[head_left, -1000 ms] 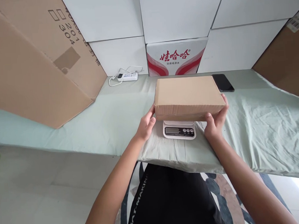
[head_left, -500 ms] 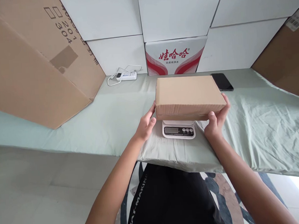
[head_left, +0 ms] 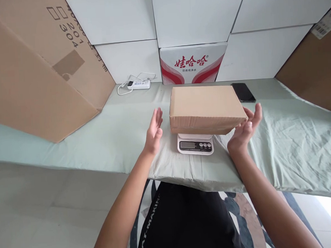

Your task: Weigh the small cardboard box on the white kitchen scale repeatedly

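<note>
A closed brown cardboard box (head_left: 206,102) rests on a small white kitchen scale (head_left: 195,146), covering most of its platform. The scale's display and several buttons show in front of the box; the display looks blank. My left hand (head_left: 154,132) is open just left of the box, its fingers extended and a gap between it and the cardboard. At the box's right end, my right hand (head_left: 243,130) is open with fingers spread. Some of its fingers are partly hidden behind the box corner, and I cannot tell whether they touch it.
A black phone (head_left: 243,92) lies behind the box on the right. A white power strip with a cable (head_left: 138,84) is at the back left. White cartons (head_left: 192,64) line the back. Large brown cartons (head_left: 39,72) flank both sides. A pale green cloth (head_left: 121,134) covers the table.
Both hands have loosened from the box: the left has drawn away to the left, and the right has opened its fingers outward. The box stays on the scale.
</note>
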### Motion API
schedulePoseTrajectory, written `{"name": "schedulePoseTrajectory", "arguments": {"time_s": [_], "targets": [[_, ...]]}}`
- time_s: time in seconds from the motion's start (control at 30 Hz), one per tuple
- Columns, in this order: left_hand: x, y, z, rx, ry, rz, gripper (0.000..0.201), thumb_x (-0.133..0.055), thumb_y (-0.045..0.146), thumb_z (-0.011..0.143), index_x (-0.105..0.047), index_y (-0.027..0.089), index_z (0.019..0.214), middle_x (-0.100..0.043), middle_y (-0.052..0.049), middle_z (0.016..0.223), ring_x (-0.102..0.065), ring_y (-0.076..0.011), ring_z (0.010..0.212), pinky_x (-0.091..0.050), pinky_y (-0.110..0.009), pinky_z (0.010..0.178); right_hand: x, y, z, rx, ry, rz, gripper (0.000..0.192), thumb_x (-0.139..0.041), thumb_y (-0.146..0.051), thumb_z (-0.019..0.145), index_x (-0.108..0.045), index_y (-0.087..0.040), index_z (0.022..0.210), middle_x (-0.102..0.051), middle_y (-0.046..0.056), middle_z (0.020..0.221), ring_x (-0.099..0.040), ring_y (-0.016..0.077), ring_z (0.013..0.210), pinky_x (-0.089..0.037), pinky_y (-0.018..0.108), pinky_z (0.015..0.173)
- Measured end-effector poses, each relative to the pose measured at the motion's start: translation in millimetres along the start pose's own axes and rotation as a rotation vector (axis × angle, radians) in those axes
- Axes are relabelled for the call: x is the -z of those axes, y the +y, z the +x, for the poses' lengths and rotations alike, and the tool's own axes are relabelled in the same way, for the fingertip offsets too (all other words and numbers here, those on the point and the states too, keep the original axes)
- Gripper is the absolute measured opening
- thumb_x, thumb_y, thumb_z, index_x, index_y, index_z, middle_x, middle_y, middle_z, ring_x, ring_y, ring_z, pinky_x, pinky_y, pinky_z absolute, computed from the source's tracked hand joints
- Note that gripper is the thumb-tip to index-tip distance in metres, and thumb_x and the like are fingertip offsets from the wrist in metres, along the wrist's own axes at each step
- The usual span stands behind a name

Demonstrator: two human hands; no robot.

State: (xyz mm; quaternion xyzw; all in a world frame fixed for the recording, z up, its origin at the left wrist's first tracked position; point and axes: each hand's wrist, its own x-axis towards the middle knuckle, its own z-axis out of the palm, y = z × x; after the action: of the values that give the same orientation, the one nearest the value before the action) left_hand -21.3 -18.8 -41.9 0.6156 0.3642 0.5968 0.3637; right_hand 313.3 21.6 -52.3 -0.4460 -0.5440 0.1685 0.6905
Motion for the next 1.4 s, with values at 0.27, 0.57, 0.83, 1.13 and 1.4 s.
{"name": "schedulePoseTrajectory", "arguments": {"time_s": [0.27, 0.57, 0.83, 1.13, 1.4], "targets": [[2.5, -9.5, 0.4, -0.051, 0.024, -0.026, 0.094, -0.056, 0.087, 0.102, -0.035, 0.042, 0.182, -0.032, -0.011, 0.196, -0.029, -0.0403, 0.183, -0.027, -0.062, 0.150, -16.6, -34.1, 4.8, -0.293, 0.352, 0.366, 0.049, -0.059, -0.060, 0.099, -0.067, -0.038, 0.142, -0.067, 0.004, 0.131, -0.067, 0.0234, 0.111, -0.054, 0.040, 0.092], [2.5, -9.4, 0.7, -0.029, 0.018, -0.004, 0.095, -0.052, 0.088, 0.103, -0.037, 0.038, 0.182, -0.031, -0.011, 0.196, -0.029, -0.0389, 0.183, -0.030, -0.059, 0.150, -17.4, -35.9, 7.8, -0.306, 0.365, 0.385, 0.044, -0.059, -0.063, 0.097, -0.070, -0.032, 0.126, -0.066, 0.003, 0.117, -0.065, 0.0203, 0.099, -0.052, 0.036, 0.085], [1.3, -14.7, 0.9, 0.029, -0.001, 0.017, 0.099, -0.068, 0.078, 0.101, -0.034, 0.037, 0.184, -0.029, -0.011, 0.197, -0.023, -0.0383, 0.185, -0.028, -0.058, 0.151, -18.1, -31.1, 8.4, -0.272, 0.327, 0.373, 0.037, -0.059, -0.057, 0.098, -0.074, -0.029, 0.118, -0.067, 0.003, 0.111, -0.066, 0.0206, 0.097, -0.052, 0.037, 0.084], [3.0, -16.2, 0.2, 0.038, -0.043, 0.055, 0.098, -0.065, 0.076, 0.104, -0.027, 0.036, 0.186, -0.025, -0.010, 0.198, -0.021, -0.0368, 0.185, -0.026, -0.057, 0.152, -19.0, -25.0, 10.6, -0.221, 0.313, 0.333, 0.032, -0.057, -0.051, 0.097, -0.077, -0.032, 0.112, -0.068, 0.003, 0.103, -0.067, 0.0225, 0.094, -0.055, 0.038, 0.079], [3.7, -19.3, 0.4, 0.021, -0.051, 0.050, 0.097, -0.065, 0.074, 0.105, -0.027, 0.036, 0.186, -0.024, -0.010, 0.198, -0.021, -0.0368, 0.185, -0.027, -0.057, 0.152, -20.4, -26.6, 14.5, -0.309, 0.288, 0.382, 0.031, -0.057, -0.054, 0.094, -0.075, -0.030, 0.103, -0.072, 0.003, 0.097, -0.068, 0.0225, 0.093, -0.053, 0.035, 0.071]]}}
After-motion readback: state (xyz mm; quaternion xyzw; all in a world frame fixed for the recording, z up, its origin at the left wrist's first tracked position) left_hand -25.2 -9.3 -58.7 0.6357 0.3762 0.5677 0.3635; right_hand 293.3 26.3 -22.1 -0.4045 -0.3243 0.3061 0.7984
